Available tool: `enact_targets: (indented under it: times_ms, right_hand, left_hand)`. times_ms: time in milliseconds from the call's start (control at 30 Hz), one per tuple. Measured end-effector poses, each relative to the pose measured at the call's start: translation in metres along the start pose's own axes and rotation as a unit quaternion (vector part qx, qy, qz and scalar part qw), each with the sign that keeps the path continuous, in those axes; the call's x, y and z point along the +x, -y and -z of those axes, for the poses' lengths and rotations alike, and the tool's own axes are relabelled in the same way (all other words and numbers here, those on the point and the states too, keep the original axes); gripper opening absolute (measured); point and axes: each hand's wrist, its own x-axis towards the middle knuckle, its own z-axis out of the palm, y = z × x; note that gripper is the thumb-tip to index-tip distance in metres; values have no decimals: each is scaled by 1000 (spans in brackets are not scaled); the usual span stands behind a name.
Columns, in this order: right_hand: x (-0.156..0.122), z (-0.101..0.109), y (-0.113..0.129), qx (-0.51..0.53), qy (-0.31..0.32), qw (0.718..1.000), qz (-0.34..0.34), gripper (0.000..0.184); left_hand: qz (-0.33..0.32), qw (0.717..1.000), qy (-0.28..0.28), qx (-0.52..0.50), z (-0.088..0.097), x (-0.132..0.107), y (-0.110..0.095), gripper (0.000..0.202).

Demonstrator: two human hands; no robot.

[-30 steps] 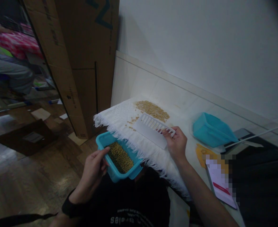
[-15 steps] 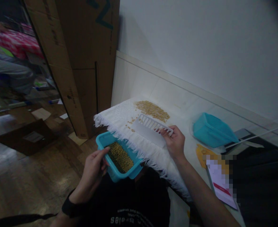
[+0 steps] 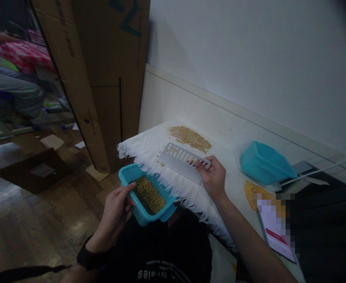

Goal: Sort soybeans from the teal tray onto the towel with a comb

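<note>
My left hand [image 3: 117, 206] grips the near-left rim of a turquoise plastic tub [image 3: 143, 218], thumb over the edge and the other fingers mostly hidden. Dried yellowish beans [image 3: 150, 194] cover the tub's bottom; it is held just below the fringed edge of a white cloth [image 3: 149, 143]. In my right hand [image 3: 214, 179] is a flat, pale grey slotted plastic scraper [image 3: 178, 165], pinched at its right end and resting on or just above the cloth. Beyond the scraper lies a spread of beans [image 3: 190, 137], and a few loose ones [image 3: 160, 157] sit by its left end.
A second turquoise container [image 3: 262, 163] stands on the right, near an orange-yellow item [image 3: 251, 192] and a white-and-red booklet [image 3: 274, 232]. A tall cardboard box [image 3: 102, 78] rises behind the table's left. Another person's leg [image 3: 13, 88] shows at far left.
My right hand has moved the scraper slightly left and toward me over the cloth. Fewer loose beans show at its left end. The tub in my left hand has hardly moved.
</note>
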Motion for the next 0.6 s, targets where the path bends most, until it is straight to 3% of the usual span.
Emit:
enact_targets:
  times_ms: [400,600]
  right_hand:
    - [-8,-8,9,16,25,999,-12,32]
    - [6,-9,4,-69,-73,994,33,32]
  left_hand:
    - [-11,1000,-6,-4,0,2,-4,40]
    - [-28,1000,-8,7,1,1,-4,39]
